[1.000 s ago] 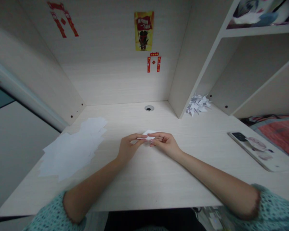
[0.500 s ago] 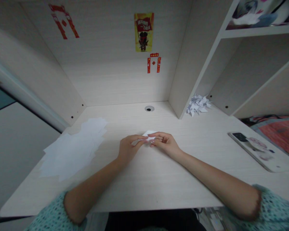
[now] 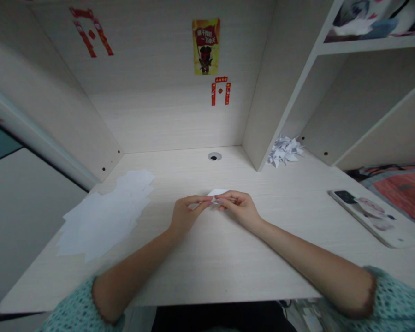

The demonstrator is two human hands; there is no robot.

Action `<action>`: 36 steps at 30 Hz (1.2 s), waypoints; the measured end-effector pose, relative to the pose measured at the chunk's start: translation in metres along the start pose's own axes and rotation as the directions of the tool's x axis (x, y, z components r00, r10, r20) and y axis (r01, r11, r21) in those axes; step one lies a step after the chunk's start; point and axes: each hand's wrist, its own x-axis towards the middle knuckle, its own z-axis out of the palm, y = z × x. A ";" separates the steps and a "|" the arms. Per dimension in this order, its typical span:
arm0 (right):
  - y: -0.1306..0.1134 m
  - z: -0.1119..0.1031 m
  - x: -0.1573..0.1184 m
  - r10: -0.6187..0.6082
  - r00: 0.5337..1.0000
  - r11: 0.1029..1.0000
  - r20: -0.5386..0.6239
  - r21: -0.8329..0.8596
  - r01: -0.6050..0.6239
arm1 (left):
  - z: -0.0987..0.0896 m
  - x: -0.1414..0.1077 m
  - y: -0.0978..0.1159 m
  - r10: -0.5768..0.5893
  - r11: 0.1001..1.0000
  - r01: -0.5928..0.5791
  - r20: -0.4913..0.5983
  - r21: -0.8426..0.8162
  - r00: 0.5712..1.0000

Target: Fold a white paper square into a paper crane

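Observation:
A small piece of white paper [image 3: 215, 200] is pinched between my two hands at the middle of the desk. My left hand [image 3: 187, 211] grips its left side between thumb and fingers. From the other side, my right hand [image 3: 240, 205] pinches it with thumb and forefinger, the fingertips of both hands almost touching. Just behind the fingers a flat white paper part [image 3: 217, 191] shows; whether it belongs to the held piece I cannot tell. My fingers cover most of the paper, so its shape is hidden.
Overlapping white paper sheets [image 3: 105, 214] lie spread at the left of the desk [image 3: 193, 272]. A heap of small folded white papers [image 3: 285, 150] sits behind the divider at the right. A phone [image 3: 370, 216] lies at the right. A round cable hole [image 3: 215, 157] is at the back.
My fingertips have closed in on the paper, and a small folded bit now shows between them. Both hands have shifted slightly to the right; the rest stays in place.

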 end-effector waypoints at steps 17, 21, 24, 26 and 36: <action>-0.004 0.005 -0.008 -0.048 0.989 0.993 -0.139 -0.117 0.032 | 0.001 -0.002 0.004 0.031 0.998 -0.027 -0.084 0.052 0.996; -0.004 0.006 -0.008 -0.067 0.986 0.991 -0.150 -0.125 0.049 | 0.003 -0.003 0.001 -0.002 1.000 0.004 -0.087 0.020 0.996; -0.005 0.007 -0.008 -0.056 0.985 0.994 -0.165 -0.101 0.040 | 0.004 -0.003 0.001 -0.005 1.000 0.003 -0.091 -0.016 0.996; -0.005 0.007 -0.008 -0.055 0.985 0.995 -0.163 -0.097 0.040 | 0.004 -0.003 0.000 -0.003 1.000 0.000 -0.098 -0.030 0.995; -0.008 -0.006 0.002 -0.067 0.967 0.996 -0.247 -0.066 0.052 | -0.006 0.011 -0.012 -0.090 0.993 0.079 -0.126 -0.091 0.988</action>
